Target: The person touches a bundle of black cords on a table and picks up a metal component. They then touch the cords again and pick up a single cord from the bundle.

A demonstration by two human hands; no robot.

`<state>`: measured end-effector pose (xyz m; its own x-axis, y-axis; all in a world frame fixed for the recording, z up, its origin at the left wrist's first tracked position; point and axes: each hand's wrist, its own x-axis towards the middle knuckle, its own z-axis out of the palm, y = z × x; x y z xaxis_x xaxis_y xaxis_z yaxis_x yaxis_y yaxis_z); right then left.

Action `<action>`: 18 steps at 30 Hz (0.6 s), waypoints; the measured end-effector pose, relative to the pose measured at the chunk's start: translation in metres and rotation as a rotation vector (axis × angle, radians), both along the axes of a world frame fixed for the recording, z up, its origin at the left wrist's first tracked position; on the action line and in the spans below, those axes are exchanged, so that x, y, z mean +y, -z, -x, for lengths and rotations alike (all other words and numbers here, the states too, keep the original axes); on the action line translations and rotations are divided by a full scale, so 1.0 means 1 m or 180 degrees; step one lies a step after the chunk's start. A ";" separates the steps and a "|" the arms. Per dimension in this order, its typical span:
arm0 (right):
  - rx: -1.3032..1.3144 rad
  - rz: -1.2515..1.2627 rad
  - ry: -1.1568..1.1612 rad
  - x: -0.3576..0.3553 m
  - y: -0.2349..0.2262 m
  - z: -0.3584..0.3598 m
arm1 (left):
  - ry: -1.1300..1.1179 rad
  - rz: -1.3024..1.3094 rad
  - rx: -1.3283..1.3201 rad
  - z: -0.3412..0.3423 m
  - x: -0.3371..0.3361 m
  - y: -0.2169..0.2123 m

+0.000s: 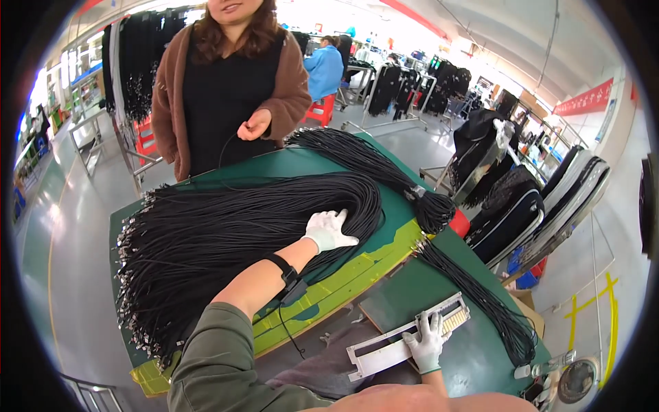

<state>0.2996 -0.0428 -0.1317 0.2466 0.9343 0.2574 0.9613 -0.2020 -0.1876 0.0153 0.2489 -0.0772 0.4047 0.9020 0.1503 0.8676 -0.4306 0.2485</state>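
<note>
Resting left hand (pixel 328 230), fingers spread, on black cord pile (pixel 226 233) | right hand (pixel 427 343) fingers clamped on white comb jig (pixel 405 336) near | jig empty, pile unsorted

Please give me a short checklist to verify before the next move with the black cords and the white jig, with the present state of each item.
1. Left hand rests on the cords: ok.
2. Right hand grips the white jig: ok.
3. Both hands gloved: ok.
4. Cords lie on the table, not over its edge: not ok; one bundle trails off on the right side.
5. Jig slots free of cords: cannot tell.
6. Another person stands clear of the hands, across the table: ok.
</note>
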 end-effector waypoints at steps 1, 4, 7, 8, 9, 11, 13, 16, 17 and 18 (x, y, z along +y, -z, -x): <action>0.0022 -0.0012 0.0020 -0.002 0.001 0.001 | -0.0033 -0.0041 -0.0030 0.001 0.002 -0.001; 0.0001 -0.0111 0.0016 -0.002 -0.004 0.003 | 0.0012 -0.0091 0.0044 -0.002 -0.006 0.004; 0.0028 -0.0218 -0.0010 -0.004 0.004 -0.001 | -0.0008 -0.0174 0.0043 -0.002 0.003 0.002; 0.0049 -0.0195 -0.0002 -0.011 0.007 -0.002 | 0.0010 -0.0121 0.0031 -0.002 0.001 0.005; 0.0053 -0.0223 -0.0018 -0.017 0.007 -0.001 | 0.0038 -0.0059 0.0018 -0.003 -0.004 0.005; 0.0042 -0.0183 0.0042 -0.018 0.004 0.001 | 0.0020 -0.0063 0.0038 -0.003 -0.012 0.007; 0.0032 -0.0201 0.0028 -0.014 0.006 0.000 | 0.0017 0.0004 0.0072 -0.002 -0.014 0.007; 0.0164 0.0402 0.0224 -0.012 0.003 -0.008 | 0.0034 -0.0146 -0.0008 -0.002 -0.010 0.013; 0.0158 0.0437 0.0171 -0.004 -0.006 -0.004 | 0.0042 -0.0178 -0.0038 0.000 -0.009 0.017; 0.0117 -0.0184 -0.0231 0.010 -0.016 -0.001 | -0.0012 -0.0126 -0.0036 0.003 -0.004 0.021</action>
<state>0.3009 -0.0324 -0.1161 0.1892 0.9339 0.3034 0.9652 -0.1200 -0.2324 0.0118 0.2449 -0.0986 0.3992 0.8969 0.1904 0.8666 -0.4369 0.2411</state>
